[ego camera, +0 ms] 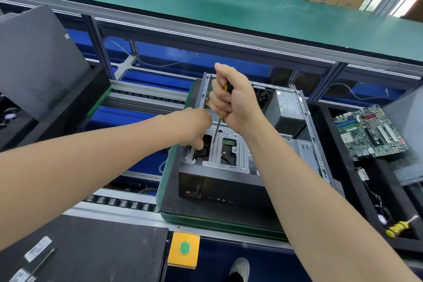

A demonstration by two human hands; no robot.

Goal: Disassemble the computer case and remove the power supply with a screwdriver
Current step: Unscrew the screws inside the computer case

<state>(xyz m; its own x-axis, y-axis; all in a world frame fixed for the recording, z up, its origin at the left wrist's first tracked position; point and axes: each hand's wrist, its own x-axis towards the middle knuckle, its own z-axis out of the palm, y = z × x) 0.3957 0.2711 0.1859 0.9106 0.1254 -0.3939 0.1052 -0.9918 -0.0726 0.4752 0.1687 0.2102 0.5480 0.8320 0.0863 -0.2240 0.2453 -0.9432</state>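
1. At centre of the bench, the computer case (249, 167) lies open side up on a green-edged pallet (183, 217). Stiff sheet steel; edges probably sharp.
2. Power supply (286, 112) sits in the far right corner of the case. Likely heavy and rigid; grip its box sides, not the cables.
3. Right hand (233, 101) fisted on the screwdriver (217, 128), tip down at the drive cage.
4. Left hand (194, 128) reaches in beside the shaft; fingers hidden, grip unclear.
5. Screw head not discernible.

Open case (256, 144) top, unobstructed above
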